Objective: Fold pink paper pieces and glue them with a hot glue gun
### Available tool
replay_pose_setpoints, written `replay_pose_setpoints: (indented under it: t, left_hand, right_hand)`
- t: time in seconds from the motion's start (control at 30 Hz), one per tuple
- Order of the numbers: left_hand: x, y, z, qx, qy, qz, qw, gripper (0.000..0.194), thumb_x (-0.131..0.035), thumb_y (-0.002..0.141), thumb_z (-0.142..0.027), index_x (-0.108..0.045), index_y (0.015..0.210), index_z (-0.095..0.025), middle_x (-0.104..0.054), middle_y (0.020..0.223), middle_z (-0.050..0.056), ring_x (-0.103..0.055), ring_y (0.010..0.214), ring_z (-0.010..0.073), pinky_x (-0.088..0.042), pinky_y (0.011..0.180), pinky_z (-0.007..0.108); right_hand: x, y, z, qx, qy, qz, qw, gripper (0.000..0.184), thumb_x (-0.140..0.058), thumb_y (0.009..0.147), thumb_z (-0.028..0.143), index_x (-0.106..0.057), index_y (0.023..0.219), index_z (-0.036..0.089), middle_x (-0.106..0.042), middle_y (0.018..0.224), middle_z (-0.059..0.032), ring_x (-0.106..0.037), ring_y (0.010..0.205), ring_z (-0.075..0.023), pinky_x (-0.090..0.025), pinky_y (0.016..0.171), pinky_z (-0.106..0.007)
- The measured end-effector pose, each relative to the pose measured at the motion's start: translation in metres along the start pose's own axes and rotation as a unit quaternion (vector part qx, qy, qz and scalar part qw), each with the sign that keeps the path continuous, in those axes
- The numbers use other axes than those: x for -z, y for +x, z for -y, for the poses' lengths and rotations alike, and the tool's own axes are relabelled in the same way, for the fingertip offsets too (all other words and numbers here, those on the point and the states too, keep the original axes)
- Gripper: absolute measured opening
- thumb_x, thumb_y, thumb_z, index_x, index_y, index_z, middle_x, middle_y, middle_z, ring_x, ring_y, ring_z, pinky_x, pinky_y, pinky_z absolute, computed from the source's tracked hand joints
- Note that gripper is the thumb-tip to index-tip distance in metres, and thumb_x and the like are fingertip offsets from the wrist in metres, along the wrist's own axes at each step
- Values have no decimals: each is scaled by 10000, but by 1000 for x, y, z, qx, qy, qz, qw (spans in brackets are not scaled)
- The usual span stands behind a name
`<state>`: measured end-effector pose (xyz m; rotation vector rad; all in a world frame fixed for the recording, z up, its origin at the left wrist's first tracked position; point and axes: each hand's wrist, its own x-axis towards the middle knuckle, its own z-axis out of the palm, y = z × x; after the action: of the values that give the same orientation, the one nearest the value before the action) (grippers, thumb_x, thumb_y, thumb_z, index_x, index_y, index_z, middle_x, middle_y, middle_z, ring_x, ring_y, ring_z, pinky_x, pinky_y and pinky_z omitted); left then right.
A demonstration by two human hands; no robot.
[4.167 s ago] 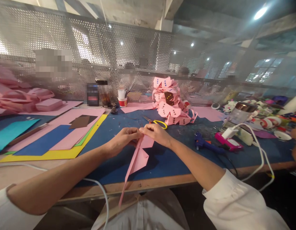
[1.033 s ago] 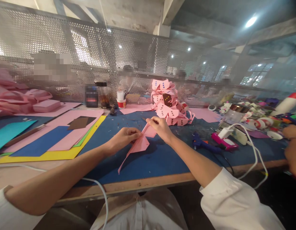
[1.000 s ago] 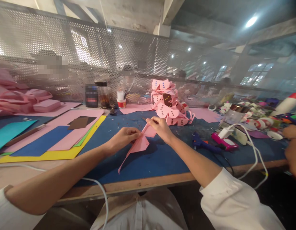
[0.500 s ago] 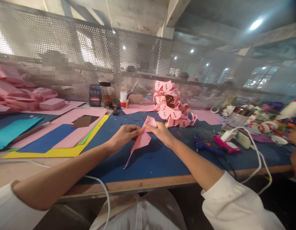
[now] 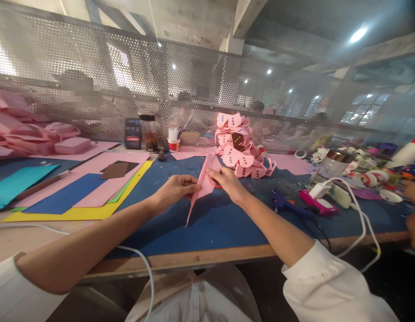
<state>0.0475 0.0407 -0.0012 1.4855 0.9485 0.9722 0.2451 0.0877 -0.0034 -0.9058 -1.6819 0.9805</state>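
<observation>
A folded pink paper piece (image 5: 206, 184) is held above the blue table mat (image 5: 194, 237), tilted, with a narrow end pointing down toward me. My left hand (image 5: 177, 192) pinches its left edge between thumb and fingers. My right hand (image 5: 229, 182) grips it from the right, thumb on its face; the fingers behind are partly hidden. Just beyond my right hand stands a pile of pink paper shapes (image 5: 239, 156) with small dark and blue squares on them.
Coloured sheets, with a yellow sheet (image 5: 126, 192) lowest, lie at left. A blue glue gun (image 5: 288, 203), a pink power strip (image 5: 319, 203) with white cables and a jar (image 5: 335, 165) stand at right. A perforated metal screen (image 5: 194, 71) rises behind. Another person's hand (image 5: 413, 192) shows far right.
The pink paper has been turned in my hands, its lower tip shifting right and up. My right hand has changed its grip slightly, and my left stays at the left edge.
</observation>
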Motion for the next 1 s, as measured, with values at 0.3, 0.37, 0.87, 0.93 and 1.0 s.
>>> replay_pose_setpoints:
  t: [0.3, 0.37, 0.87, 0.93, 1.0]
  left_hand:
    - [7, 4, -1, -40, -30, -89, 995, 284, -761, 747, -397, -693, 855, -143, -677, 777, 18, -601, 683, 126, -508, 710, 274]
    - [7, 4, 0, -42, -31, -91, 995, 287, -758, 751, -401, -690, 850, -141, -678, 785, 24, -605, 698, 131, -512, 719, 281]
    - [11, 7, 3, -9, -122, -77, 990, 261, -810, 705, -290, -698, 891, -144, -679, 835, 25, -613, 717, 112, -527, 740, 258]
    - [13, 7, 4, -7, -137, -74, 988, 259, -808, 711, -282, -704, 906, -147, -685, 865, 31, -617, 725, 111, -535, 759, 266]
    - [14, 8, 4, 1, -151, -79, 985, 259, -810, 710, -267, -708, 917, -149, -694, 875, 35, -625, 730, 113, -539, 774, 273]
  right_hand:
    - [-13, -4, 0, -9, 27, 99, 995, 371, -658, 792, 540, -591, 816, 176, -650, 736, -13, -599, 680, -146, -481, 668, -279]
    - [-15, -5, -3, 8, 22, 116, 993, 352, -658, 801, 522, -597, 842, 178, -649, 753, -16, -602, 687, -151, -484, 654, -280]
    - [-16, -26, 19, 321, -343, -83, 879, 155, -494, 925, 175, -608, 1018, 223, -593, 1040, -80, -537, 1030, -228, -426, 939, -400]
    - [-17, -29, 21, 336, -388, -55, 857, 198, -514, 904, 135, -629, 1034, 230, -593, 1082, -81, -513, 1075, -242, -408, 954, -410]
    - [-18, -30, 22, 344, -417, -31, 841, 245, -534, 886, 112, -634, 1072, 237, -588, 1133, -80, -490, 1113, -250, -396, 964, -413]
